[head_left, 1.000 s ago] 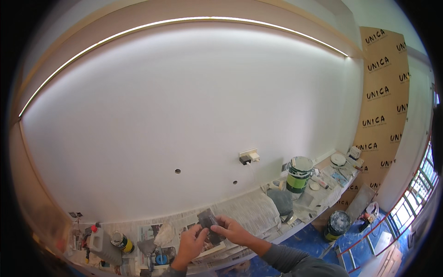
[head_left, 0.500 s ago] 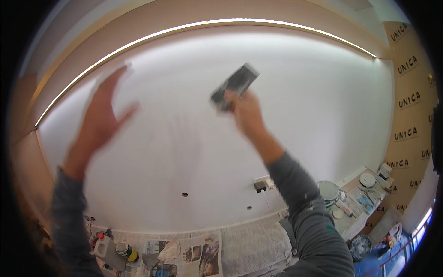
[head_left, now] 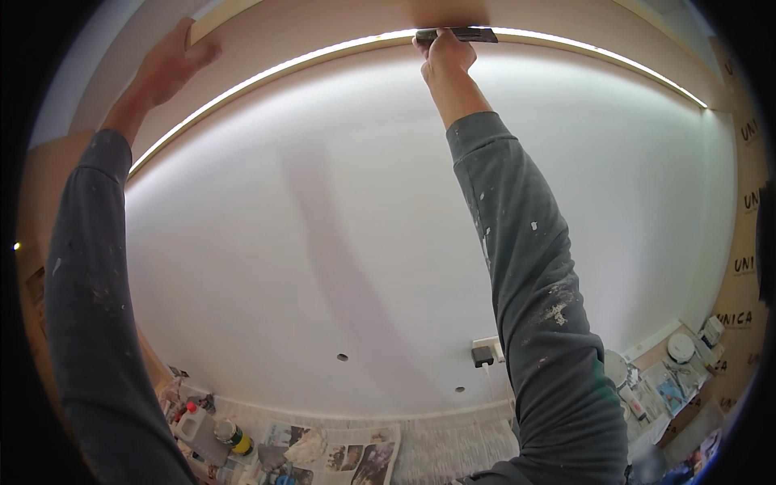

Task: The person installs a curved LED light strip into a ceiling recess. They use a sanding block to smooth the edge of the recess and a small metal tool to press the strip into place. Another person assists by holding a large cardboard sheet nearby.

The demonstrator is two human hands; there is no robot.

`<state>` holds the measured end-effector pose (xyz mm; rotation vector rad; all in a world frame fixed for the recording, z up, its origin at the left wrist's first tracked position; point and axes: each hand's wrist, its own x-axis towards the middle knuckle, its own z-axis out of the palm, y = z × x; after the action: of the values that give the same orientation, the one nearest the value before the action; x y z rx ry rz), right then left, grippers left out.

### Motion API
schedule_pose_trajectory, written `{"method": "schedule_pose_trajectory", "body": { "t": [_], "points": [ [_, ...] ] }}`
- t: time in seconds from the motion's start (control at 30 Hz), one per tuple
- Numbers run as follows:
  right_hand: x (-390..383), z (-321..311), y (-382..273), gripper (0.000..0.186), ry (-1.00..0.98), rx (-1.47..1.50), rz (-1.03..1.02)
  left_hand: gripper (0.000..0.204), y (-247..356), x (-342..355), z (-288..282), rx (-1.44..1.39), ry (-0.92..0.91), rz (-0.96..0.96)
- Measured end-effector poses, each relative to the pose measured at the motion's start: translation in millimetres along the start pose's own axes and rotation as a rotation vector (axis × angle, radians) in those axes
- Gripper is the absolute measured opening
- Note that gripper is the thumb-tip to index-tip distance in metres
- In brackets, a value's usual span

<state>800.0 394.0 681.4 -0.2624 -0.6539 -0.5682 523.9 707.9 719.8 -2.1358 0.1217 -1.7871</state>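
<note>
My left hand [head_left: 177,60] is raised at upper left, gripping the edge of a pale wooden trim [head_left: 208,23]; its thumb shows and some fingertips are hidden. My right hand [head_left: 445,56] is closed on a dark flat rectangular block [head_left: 477,35], held against the underside of the beige overhead panel [head_left: 339,31] beside the lit LED strip [head_left: 260,78]. Both grey sleeves are spotted with white. A long soft shadow falls on the white wall [head_left: 388,210] below.
A newspaper-covered ledge [head_left: 440,444] runs along the bottom, holding a grey jug [head_left: 202,436], yellow-banded can [head_left: 234,437], crumpled cloth [head_left: 305,447], tubs [head_left: 681,347] and tools. The wall has two small holes and a socket with black plug [head_left: 482,356]. A printed cardboard sheet [head_left: 744,226] stands at right.
Both hands have risen from over the ledge to the overhead panel and parted. The dark block went up in my right hand; my left hand let go of it and took the trim edge.
</note>
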Motion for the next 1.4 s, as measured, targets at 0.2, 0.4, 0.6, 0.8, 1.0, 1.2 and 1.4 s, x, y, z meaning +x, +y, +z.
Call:
{"method": "schedule_pose_trajectory", "body": {
  "t": [0.2, 0.4, 0.6, 0.8, 1.0, 1.2, 1.4],
  "points": [
    [29.8, 27.3, 45.0, 0.035, 0.183, -0.17, -0.074, 0.077, 9.2, 18.1, 4.1, 0.074, 0.025, -0.003],
    [-2.2, 11.8, -3.3, 0.032, 0.033, 0.057, 0.277, 0.073, -21.6, -14.0, -7.5, 0.139, -0.048, -0.069],
    [154.2, 21.3, 37.6, 0.035, -0.02, -0.618, -0.188, 0.072, 24.4, 44.6, 6.6, 0.01, 0.077, 0.07],
    [46.6, -16.0, -20.3, 0.031, -0.034, 0.033, 0.217, 0.073, -8.3, -10.5, -14.5, 0.189, -0.015, -0.082],
    [-9.2, 43.3, 51.8, 0.046, -0.022, -0.36, 0.237, 0.066, 9.9, 9.2, 3.8, 0.156, -0.058, -0.055],
    [96.5, -22.7, -4.9, 0.038, -0.46, -1.533, -0.272, 0.062, -10.3, -0.8, 4.5, 0.117, 0.029, -0.022],
    [42.5, 20.5, 57.7, 0.046, 0.061, -0.454, 0.101, 0.057, -8.6, 12.2, 12.8, 0.122, -0.006, -0.004]
  ]
}}
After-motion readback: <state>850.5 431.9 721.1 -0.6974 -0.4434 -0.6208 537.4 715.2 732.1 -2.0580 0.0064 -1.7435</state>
